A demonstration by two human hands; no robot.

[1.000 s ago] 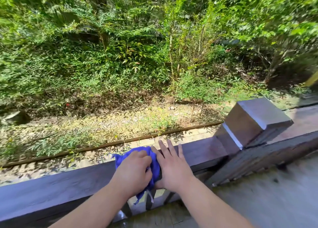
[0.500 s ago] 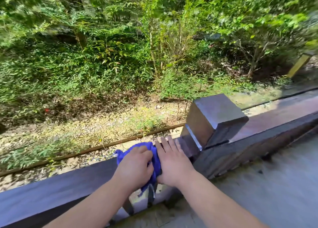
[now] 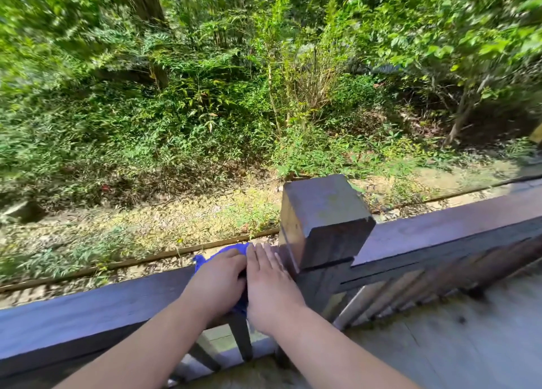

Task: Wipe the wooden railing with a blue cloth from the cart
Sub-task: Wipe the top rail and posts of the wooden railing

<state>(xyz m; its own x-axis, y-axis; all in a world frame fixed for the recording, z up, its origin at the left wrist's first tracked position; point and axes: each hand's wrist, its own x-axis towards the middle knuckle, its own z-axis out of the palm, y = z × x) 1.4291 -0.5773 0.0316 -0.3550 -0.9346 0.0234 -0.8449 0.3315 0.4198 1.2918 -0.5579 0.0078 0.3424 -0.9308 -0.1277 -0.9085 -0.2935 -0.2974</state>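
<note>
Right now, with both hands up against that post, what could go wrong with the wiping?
The right hand lies flat beside the square post; another push that way might jam its fingers against it. The blue cloth is bunched under the left hand at the wooden railing's outer edge, so it could slip over into the garden.

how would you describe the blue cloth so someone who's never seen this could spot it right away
Find the dark wooden railing running across the bottom, then its square post. Just left of the post, both hands press on the rail top. The blue cloth is bunched under the left hand, the only vivid blue thing there.
</note>
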